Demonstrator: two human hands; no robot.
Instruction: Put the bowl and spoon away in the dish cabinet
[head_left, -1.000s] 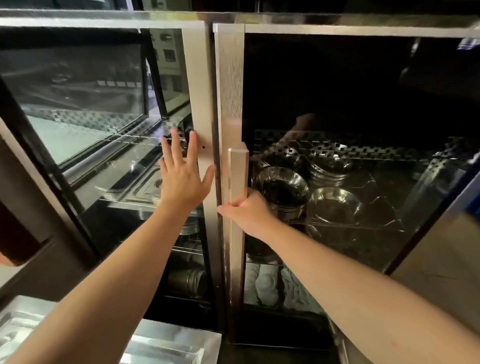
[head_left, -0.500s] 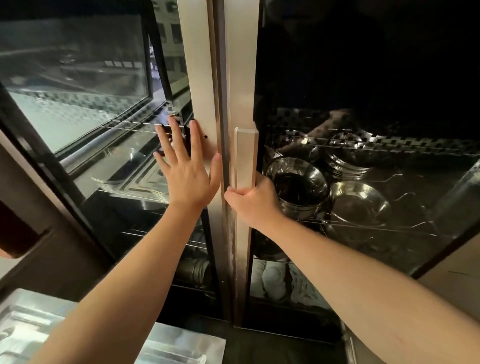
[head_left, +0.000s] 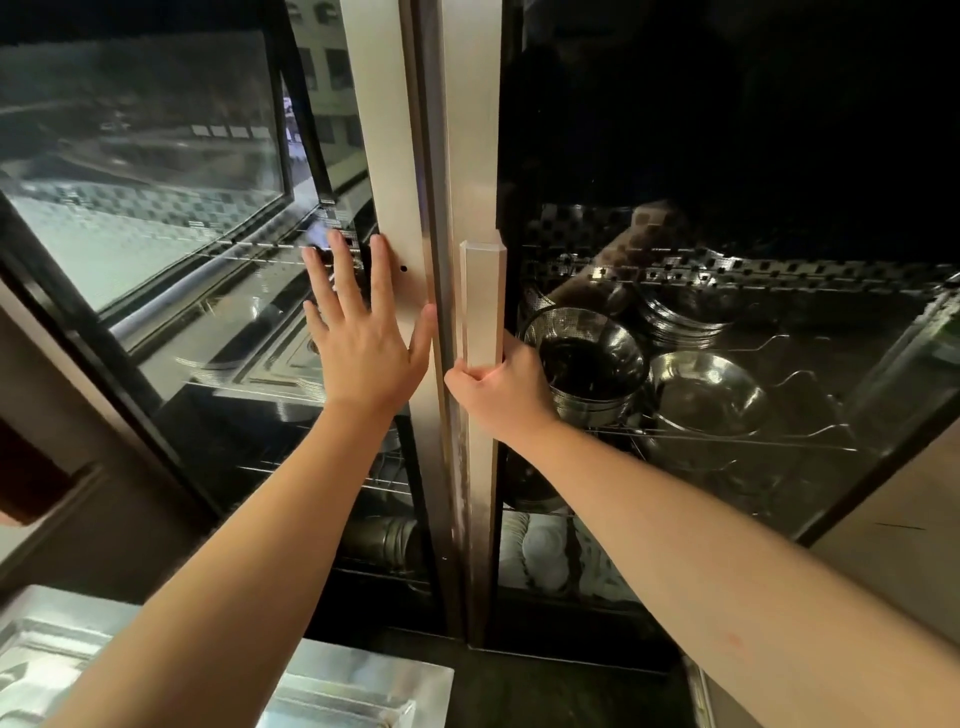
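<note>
A dish cabinet with two glass doors in steel frames fills the view. My left hand (head_left: 363, 338) lies flat, fingers spread, on the left door's frame (head_left: 384, 156). My right hand (head_left: 498, 389) is wrapped around the vertical steel handle (head_left: 483, 301) of the right door (head_left: 727, 156). The two door frames meet at the middle with hardly any gap. Behind the right glass, steel bowls (head_left: 706, 395) sit on a wire shelf, next to a perforated steel basket (head_left: 587, 358). No spoon is visible.
Steel trays (head_left: 270, 364) lie behind the left glass. White dishes (head_left: 545, 551) stand on the bottom right shelf. A shiny steel tray (head_left: 332, 686) sits low at the front left, below the cabinet.
The view has moved closer and lower on the cabinet. The gap between the two door frames has narrowed. Both hands keep their places on the frame and the handle.
</note>
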